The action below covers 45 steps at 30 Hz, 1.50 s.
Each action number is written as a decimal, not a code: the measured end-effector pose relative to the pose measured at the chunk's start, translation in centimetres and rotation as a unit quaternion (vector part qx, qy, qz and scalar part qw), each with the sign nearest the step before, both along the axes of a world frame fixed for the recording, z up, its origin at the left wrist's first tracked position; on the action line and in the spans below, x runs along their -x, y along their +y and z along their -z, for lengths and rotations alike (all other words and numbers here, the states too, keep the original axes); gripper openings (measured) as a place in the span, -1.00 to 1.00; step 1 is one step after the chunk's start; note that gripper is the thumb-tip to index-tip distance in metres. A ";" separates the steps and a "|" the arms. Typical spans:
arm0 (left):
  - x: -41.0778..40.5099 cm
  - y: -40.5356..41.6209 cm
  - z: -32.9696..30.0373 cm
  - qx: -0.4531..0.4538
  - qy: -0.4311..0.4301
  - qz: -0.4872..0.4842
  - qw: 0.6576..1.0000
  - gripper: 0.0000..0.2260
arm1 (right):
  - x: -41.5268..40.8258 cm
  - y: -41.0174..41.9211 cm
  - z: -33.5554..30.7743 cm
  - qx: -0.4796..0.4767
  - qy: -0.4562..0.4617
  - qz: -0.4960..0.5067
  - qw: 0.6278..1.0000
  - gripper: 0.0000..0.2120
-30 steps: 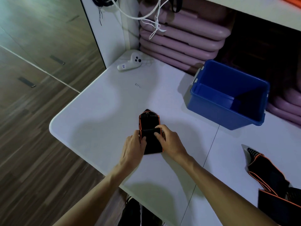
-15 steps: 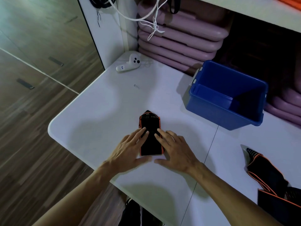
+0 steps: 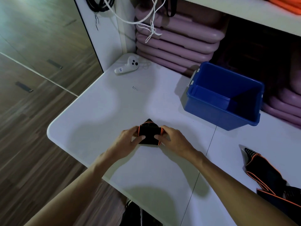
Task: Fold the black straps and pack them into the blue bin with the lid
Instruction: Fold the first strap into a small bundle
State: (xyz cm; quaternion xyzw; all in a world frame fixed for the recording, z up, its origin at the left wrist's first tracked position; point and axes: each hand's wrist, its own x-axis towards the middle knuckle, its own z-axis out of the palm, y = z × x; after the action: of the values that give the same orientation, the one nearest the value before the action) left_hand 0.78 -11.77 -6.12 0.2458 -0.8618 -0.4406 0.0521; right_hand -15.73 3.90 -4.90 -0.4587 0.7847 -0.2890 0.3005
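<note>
A folded black strap with orange edging (image 3: 149,132) lies on the white table (image 3: 101,111), in front of me. My left hand (image 3: 128,141) grips its left side, thumb on top. My right hand (image 3: 172,138) grips its right side the same way. The blue bin (image 3: 210,111) stands open to the right and farther back, with no lid on it and its inside dark. More black straps with orange trim (image 3: 267,175) lie in a loose heap at the table's right edge.
A white controller (image 3: 127,66) and a small screw (image 3: 134,88) lie at the back left of the table. Stacked pink step boards (image 3: 175,39) fill the shelf behind. White cords (image 3: 151,25) hang over them. Wooden floor lies to the left.
Both hands went from pressing flat on the strap to gripping its sides. The strap is now folded shorter and more compact.
</note>
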 end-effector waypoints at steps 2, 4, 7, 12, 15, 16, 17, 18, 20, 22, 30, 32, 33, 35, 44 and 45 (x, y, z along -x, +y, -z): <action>0.7 0.0 -0.1 -0.040 -0.032 -0.045 0.998 -0.83 | 0.0 -0.8 0.3 0.010 -0.017 0.031 0.999 -0.81; 1.5 0.1 -0.3 -0.052 -0.065 -0.078 0.993 -0.84 | 0.1 -1.3 0.7 0.020 -0.017 0.075 0.997 -0.87; 2.5 0.2 -0.3 -0.061 -0.068 -0.127 0.988 -0.73 | 0.3 -1.7 0.2 0.010 -0.077 0.119 0.990 -0.53; 3.7 -0.6 -1.0 -0.222 -0.075 -0.142 0.962 -0.54 | 0.8 -2.3 -0.8 -0.031 -0.148 0.112 0.982 -0.42; 4.4 -0.8 -1.4 -0.164 -0.056 -0.076 0.982 -0.63 | 0.8 -1.5 -1.4 0.006 -0.128 0.112 0.985 -0.49; 4.6 -0.6 -1.7 -0.118 -0.027 -0.066 0.990 -0.61 | 0.6 -1.0 -1.6 0.036 -0.108 0.122 0.986 -0.51; 4.9 -0.1 -1.8 -0.070 0.014 -0.057 0.996 -0.57 | 0.5 -0.4 -1.7 0.068 -0.076 0.134 0.986 -0.52; 5.2 0.5 -1.9 -0.026 0.061 -0.041 0.997 -0.56 | 0.2 0.3 -1.8 0.100 -0.034 0.143 0.984 -0.54; 6.3 2.4 -2.0 0.054 0.125 0.013 0.991 -0.56 | -0.3 2.0 -1.4 0.136 0.063 0.150 0.977 -0.53; 7.6 4.3 -2.0 0.096 0.136 0.069 0.984 -0.53 | -0.4 3.8 -0.4 0.126 0.109 0.170 0.971 -0.44; 8.1 6.2 1.8 0.150 0.087 0.188 0.967 -0.48 | -0.7 8.0 2.0 0.082 0.134 0.160 0.975 -0.41; 8.5 6.0 1.9 0.154 0.078 0.185 0.968 -0.50 | -0.6 7.7 2.0 0.076 0.172 0.177 0.966 -0.48; 8.9 6.0 1.7 0.153 0.072 0.182 0.969 -0.53 | -0.4 7.5 2.0 0.070 0.184 0.186 0.963 -0.50; 10.1 6.2 1.1 0.152 0.074 0.183 0.969 -0.63 | -0.2 7.3 2.4 0.059 0.185 0.199 0.961 -0.53; 15.1 6.2 1.1 0.136 0.098 0.162 0.972 -0.65 | 3.0 6.7 1.7 0.027 0.168 0.250 0.953 -0.50; 15.1 6.0 1.1 0.157 0.110 0.163 0.968 -0.59 | 3.2 6.8 1.8 0.026 0.180 0.252 0.950 -0.44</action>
State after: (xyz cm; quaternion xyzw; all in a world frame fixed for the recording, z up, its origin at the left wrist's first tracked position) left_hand -14.35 -5.73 -7.24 0.0410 -0.9375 -0.3268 0.1119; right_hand -18.91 10.66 -6.67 -0.2977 0.9080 -0.2887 0.0596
